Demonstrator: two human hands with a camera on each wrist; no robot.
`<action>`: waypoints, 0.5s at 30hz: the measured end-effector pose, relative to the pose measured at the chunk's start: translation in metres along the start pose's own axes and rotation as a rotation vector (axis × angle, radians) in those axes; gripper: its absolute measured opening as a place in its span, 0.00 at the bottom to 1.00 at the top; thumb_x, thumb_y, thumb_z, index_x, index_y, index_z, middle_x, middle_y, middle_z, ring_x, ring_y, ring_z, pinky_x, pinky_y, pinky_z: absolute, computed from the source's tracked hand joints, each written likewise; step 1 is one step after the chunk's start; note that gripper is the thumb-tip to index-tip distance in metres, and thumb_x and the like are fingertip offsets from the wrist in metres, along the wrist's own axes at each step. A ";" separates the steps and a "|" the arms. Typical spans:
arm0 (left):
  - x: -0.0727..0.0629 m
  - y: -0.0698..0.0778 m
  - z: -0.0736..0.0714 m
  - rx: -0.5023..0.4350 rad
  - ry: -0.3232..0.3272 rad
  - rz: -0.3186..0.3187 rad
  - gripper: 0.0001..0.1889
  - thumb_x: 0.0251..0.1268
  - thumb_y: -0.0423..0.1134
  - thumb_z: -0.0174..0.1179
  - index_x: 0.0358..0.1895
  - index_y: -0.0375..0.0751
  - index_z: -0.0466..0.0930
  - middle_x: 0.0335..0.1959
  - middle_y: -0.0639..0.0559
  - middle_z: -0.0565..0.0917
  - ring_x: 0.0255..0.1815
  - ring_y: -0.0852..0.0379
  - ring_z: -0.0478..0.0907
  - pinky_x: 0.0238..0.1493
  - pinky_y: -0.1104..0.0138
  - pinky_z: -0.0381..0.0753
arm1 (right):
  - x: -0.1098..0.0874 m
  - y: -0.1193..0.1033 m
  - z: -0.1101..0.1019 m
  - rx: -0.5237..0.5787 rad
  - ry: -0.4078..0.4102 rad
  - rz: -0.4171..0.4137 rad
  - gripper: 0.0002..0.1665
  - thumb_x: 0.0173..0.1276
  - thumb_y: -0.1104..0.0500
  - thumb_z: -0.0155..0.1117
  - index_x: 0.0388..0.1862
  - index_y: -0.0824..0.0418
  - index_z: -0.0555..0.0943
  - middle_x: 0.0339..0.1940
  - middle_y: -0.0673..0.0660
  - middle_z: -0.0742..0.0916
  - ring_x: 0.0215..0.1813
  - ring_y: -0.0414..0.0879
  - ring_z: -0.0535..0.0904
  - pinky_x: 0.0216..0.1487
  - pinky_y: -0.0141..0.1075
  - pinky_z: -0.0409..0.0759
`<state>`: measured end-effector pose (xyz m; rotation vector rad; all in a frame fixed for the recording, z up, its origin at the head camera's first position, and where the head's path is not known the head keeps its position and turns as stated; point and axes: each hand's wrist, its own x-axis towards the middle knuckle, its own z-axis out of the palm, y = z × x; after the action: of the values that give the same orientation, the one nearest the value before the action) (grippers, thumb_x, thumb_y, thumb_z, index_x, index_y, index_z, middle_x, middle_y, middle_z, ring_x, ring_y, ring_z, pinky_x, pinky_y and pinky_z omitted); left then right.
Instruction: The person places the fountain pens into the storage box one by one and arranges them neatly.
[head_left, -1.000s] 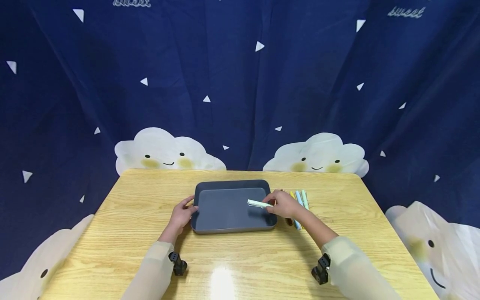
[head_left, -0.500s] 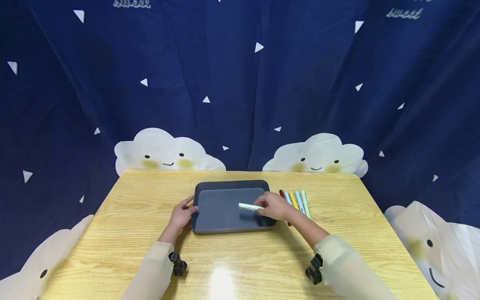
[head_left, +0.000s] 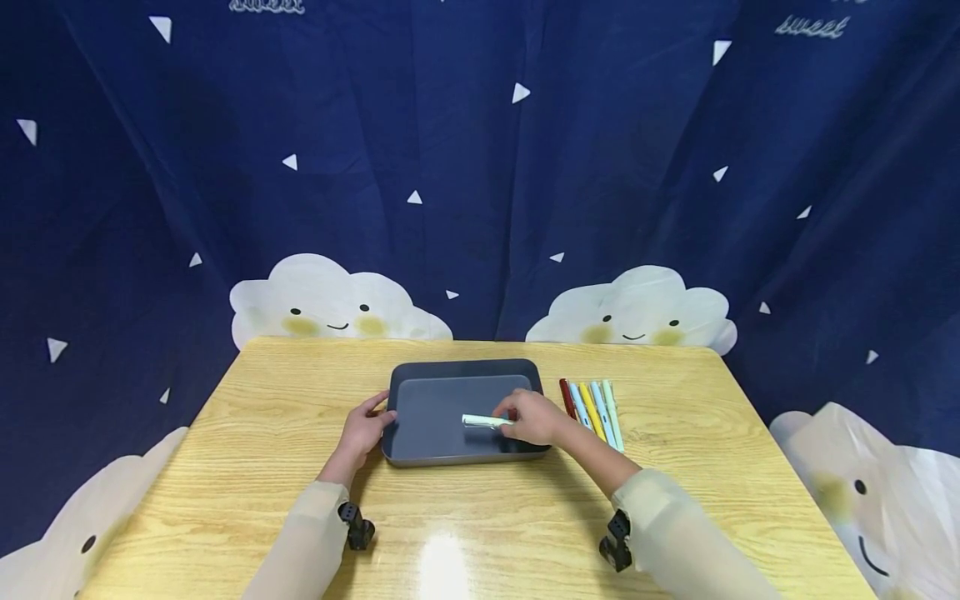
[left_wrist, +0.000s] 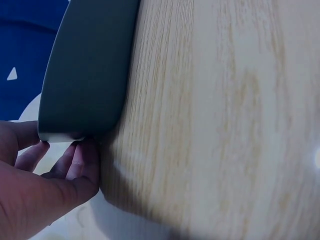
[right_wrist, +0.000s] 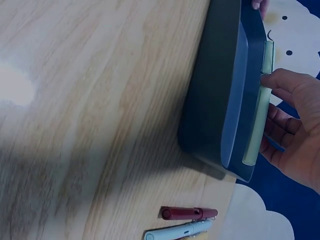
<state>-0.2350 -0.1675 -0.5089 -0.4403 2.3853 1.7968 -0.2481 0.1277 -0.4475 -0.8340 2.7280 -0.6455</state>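
A dark grey tray (head_left: 420, 373) sits mid-table, also seen as the tray (right_wrist: 215, 105) and the tray (left_wrist: 85, 70) in the wrist views. My right hand (head_left: 528, 419) pinches a pale green pen (head_left: 480, 421) low over the tray's floor; the same pen (right_wrist: 257, 130) shows beside my right hand (right_wrist: 295, 125). My left hand (head_left: 365, 429) holds the tray's left rim, thumb over the edge, and my left hand (left_wrist: 45, 180) shows at the tray's corner. Several pens (head_left: 592, 408), red, pale blue, yellow and green, lie in a row right of the tray.
The wooden table (head_left: 262, 467) is backed by a dark blue curtain (head_left: 480, 167) with cloud prints. A red pen (right_wrist: 190, 213) and a pale blue pen (right_wrist: 175, 231) lie near the tray's end in the right wrist view.
My right hand has carried the pale green pen leftward from the tray's right edge to over its middle and lower. The left hand has kept its hold on the rim.
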 end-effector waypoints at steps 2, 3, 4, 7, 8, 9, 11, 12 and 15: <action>0.001 -0.001 0.000 -0.002 0.003 0.001 0.26 0.67 0.34 0.52 0.69 0.41 0.63 0.57 0.32 0.71 0.52 0.45 0.73 0.39 0.67 0.76 | 0.001 -0.002 0.003 -0.004 -0.006 -0.003 0.12 0.61 0.59 0.64 0.44 0.58 0.84 0.34 0.52 0.81 0.33 0.40 0.71 0.33 0.32 0.70; 0.001 -0.001 0.000 -0.002 0.003 0.003 0.26 0.67 0.34 0.52 0.69 0.41 0.63 0.57 0.32 0.71 0.52 0.45 0.73 0.39 0.67 0.76 | 0.002 -0.003 0.005 -0.002 -0.007 -0.005 0.11 0.61 0.60 0.64 0.43 0.59 0.84 0.34 0.52 0.81 0.33 0.40 0.71 0.33 0.33 0.70; 0.002 -0.002 0.000 -0.003 0.004 0.004 0.26 0.67 0.34 0.52 0.68 0.41 0.63 0.57 0.32 0.71 0.52 0.45 0.73 0.39 0.67 0.76 | 0.002 -0.003 0.006 -0.005 -0.006 -0.010 0.11 0.61 0.60 0.64 0.43 0.58 0.84 0.33 0.51 0.80 0.32 0.40 0.70 0.33 0.32 0.70; 0.002 -0.003 0.000 -0.008 0.005 0.005 0.26 0.67 0.34 0.52 0.68 0.41 0.64 0.57 0.31 0.71 0.53 0.44 0.73 0.39 0.66 0.77 | 0.004 -0.005 0.012 -0.005 -0.004 -0.019 0.11 0.61 0.60 0.64 0.43 0.58 0.84 0.31 0.50 0.80 0.31 0.39 0.70 0.33 0.32 0.69; 0.002 -0.003 0.000 -0.009 0.005 0.005 0.26 0.67 0.34 0.52 0.68 0.41 0.64 0.57 0.31 0.71 0.53 0.44 0.73 0.40 0.66 0.77 | 0.005 -0.006 0.013 -0.001 -0.003 -0.024 0.11 0.61 0.60 0.64 0.43 0.58 0.84 0.31 0.50 0.79 0.31 0.39 0.70 0.32 0.32 0.69; 0.002 -0.003 0.000 -0.009 0.005 0.004 0.26 0.67 0.34 0.52 0.68 0.41 0.64 0.57 0.31 0.71 0.53 0.43 0.73 0.40 0.66 0.77 | 0.005 -0.006 0.015 0.003 -0.003 -0.028 0.11 0.61 0.60 0.64 0.43 0.58 0.84 0.30 0.50 0.79 0.31 0.39 0.69 0.32 0.31 0.69; 0.002 -0.002 0.000 -0.007 0.004 0.004 0.26 0.67 0.34 0.52 0.69 0.41 0.63 0.57 0.31 0.71 0.53 0.43 0.73 0.40 0.66 0.77 | 0.006 -0.008 0.017 0.005 -0.002 -0.034 0.11 0.61 0.60 0.64 0.42 0.58 0.84 0.30 0.50 0.78 0.30 0.39 0.69 0.32 0.31 0.69; 0.002 -0.003 0.000 -0.005 0.005 0.005 0.26 0.67 0.34 0.52 0.69 0.41 0.63 0.57 0.31 0.71 0.53 0.43 0.73 0.40 0.66 0.77 | 0.006 -0.009 0.018 0.006 -0.004 -0.035 0.11 0.61 0.59 0.64 0.42 0.58 0.84 0.30 0.50 0.78 0.30 0.39 0.69 0.31 0.31 0.69; 0.003 -0.003 0.000 -0.001 0.007 0.006 0.26 0.67 0.34 0.52 0.68 0.41 0.64 0.57 0.31 0.71 0.52 0.44 0.73 0.39 0.67 0.77 | 0.007 -0.010 0.020 0.006 -0.008 -0.034 0.11 0.61 0.59 0.64 0.43 0.58 0.84 0.30 0.50 0.78 0.30 0.39 0.69 0.32 0.32 0.68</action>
<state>-0.2367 -0.1689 -0.5120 -0.4410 2.3933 1.8020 -0.2418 0.1091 -0.4612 -0.8811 2.7091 -0.6552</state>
